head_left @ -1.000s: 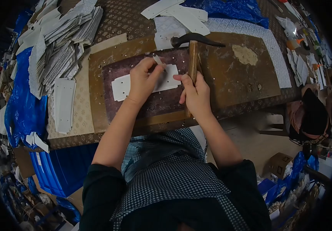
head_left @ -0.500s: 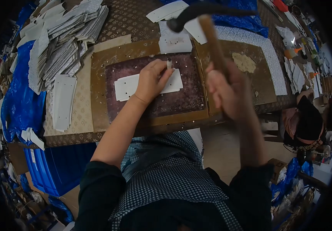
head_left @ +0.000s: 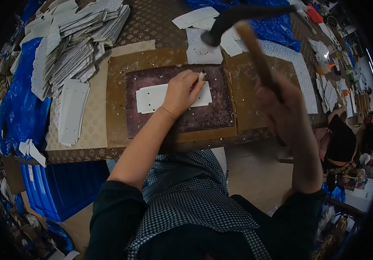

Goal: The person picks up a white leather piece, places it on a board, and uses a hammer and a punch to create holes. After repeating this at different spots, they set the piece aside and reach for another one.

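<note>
My left hand (head_left: 181, 93) is closed around a short hole punch (head_left: 202, 76) with a pale shaft and dark top, held upright near the right end of a white strip (head_left: 151, 99). That strip has small dark holes and lies with at least one more under it on a worn maroon pad (head_left: 206, 118). The punch's lower tip is hidden by my fingers. My right hand (head_left: 281, 104), blurred, is wrapped around the wooden handle of a hammer (head_left: 255, 50), raised above the board's right half, its dark curved head well clear of the punch.
Stacks of white quilted pieces (head_left: 76, 39) cover the back left, with a punched strip pile (head_left: 71, 112) in front. Beneath the pad lies a brown board (head_left: 117, 99). Blue plastic (head_left: 277, 32) is at the back, a blue bin (head_left: 65, 190) below the table. Someone in dark clothing (head_left: 342, 138) is at right.
My right hand and the hammer have shifted right in view and remain raised. My left hand still holds the punch on the strip; the whole view has shifted slightly.
</note>
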Action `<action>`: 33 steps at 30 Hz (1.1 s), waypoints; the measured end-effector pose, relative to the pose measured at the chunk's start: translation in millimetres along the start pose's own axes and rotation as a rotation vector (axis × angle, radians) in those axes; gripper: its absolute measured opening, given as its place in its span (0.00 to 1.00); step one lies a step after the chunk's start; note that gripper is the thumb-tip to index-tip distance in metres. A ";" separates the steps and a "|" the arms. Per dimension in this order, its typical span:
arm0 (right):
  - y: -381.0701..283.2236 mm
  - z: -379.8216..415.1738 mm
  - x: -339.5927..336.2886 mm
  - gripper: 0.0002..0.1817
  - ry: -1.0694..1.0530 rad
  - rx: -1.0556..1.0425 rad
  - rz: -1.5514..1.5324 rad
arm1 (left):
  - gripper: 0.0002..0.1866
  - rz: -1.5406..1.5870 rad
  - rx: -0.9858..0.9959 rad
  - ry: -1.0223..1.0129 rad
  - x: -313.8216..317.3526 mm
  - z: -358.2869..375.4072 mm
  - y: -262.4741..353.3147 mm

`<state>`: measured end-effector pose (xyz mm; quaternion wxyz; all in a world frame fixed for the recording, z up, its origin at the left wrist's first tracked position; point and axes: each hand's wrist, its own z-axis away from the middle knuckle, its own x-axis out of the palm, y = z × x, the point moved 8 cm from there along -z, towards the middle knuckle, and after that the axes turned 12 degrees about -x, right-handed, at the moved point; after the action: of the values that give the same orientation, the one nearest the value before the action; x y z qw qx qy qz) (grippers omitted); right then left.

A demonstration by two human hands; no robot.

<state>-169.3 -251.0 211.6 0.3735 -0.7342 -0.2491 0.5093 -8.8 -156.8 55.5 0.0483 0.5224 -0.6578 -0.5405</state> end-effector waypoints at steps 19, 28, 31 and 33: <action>128.7 38.1 82.4 0.13 0.409 0.311 -0.490 | 0.05 -0.072 -0.304 -0.143 2.9 -5.1 16.0; 145.3 29.6 115.1 0.16 0.388 0.256 -0.520 | 0.08 0.167 -0.227 -0.187 8.9 2.7 -9.3; 150.6 29.8 118.4 0.15 0.467 0.240 -0.530 | 0.08 0.212 -0.225 -0.195 9.9 2.3 -27.6; 150.2 28.6 119.6 0.15 0.480 0.231 -0.518 | 0.06 0.246 -0.295 -0.208 11.4 0.4 -40.8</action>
<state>-155.5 -243.0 18.1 0.6182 -0.6984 -0.2727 0.2361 11.7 -159.7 18.5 0.1216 0.3670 -0.6317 -0.6720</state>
